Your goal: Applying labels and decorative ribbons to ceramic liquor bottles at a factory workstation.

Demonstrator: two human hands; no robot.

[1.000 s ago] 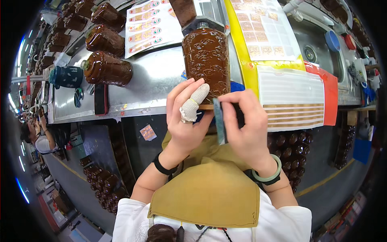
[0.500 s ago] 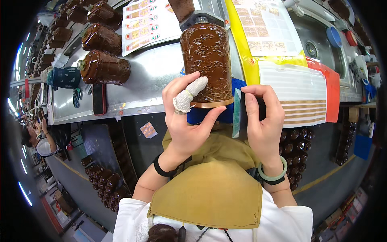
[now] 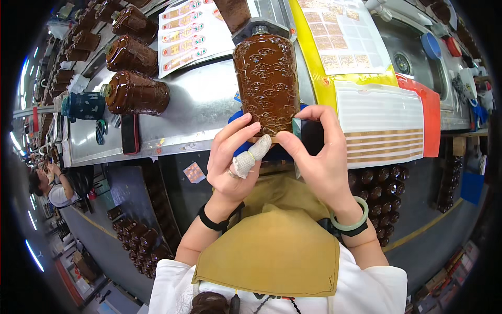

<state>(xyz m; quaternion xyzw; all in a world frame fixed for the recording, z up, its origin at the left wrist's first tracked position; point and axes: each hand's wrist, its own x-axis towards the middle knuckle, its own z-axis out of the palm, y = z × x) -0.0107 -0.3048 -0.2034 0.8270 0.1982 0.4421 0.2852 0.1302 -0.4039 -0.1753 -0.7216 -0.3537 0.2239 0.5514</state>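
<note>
A brown glossy bottle with a raised pattern lies in front of me, neck pointing away into a grey metal holder. A thin copper-brown band shows along its near base edge. My left hand has its fingertips on that base edge from the left; one finger wears a white wrap. With the thumb pressed at the base's right side, my right hand keeps a flat dark scraper-like piece with a teal edge between thumb and fingers. Something blue lies beneath the bottle.
Several brown bottles line the left of the metal bench, near a phone and a teal jar. Label sheets lie behind. A sheet of brown strips sits right, before a sink.
My left hand has slid nearer, its wrapped finger moving from the bottle's side to the base edge. My right hand has come left with the dark piece, its thumb now against the base.
</note>
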